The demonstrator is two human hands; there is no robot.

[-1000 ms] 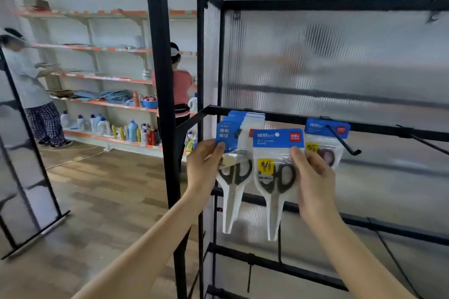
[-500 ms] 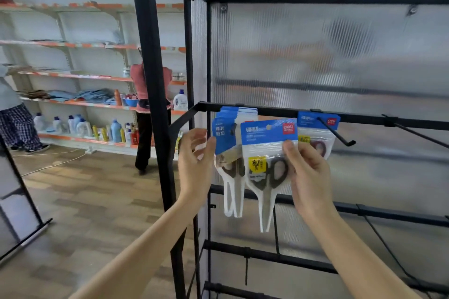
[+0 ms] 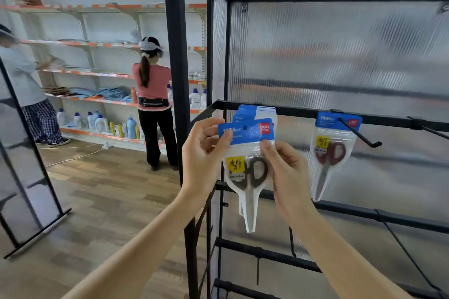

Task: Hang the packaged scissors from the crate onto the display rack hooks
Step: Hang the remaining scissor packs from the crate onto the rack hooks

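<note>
Since the frame half a second earlier, the held scissors pack (image 3: 246,153) has shifted left, so that it now overlaps the stack of hung packs (image 3: 257,111) instead of sitting to its right. The left hand (image 3: 204,153) pinches the blue header card at its left edge, thumb in front. The right hand (image 3: 286,172) grips the clear pouch from the right, thumb pressed just below the header. The pack hangs upright, blades pointing down, in front of the black rack bar (image 3: 301,110). To the right, a single red-handled pack (image 3: 331,150) hangs on a hook (image 3: 359,135), apart from both hands. Beyond the rack, a person in a pink top (image 3: 151,85) faces the wall shelves (image 3: 97,73).
</note>
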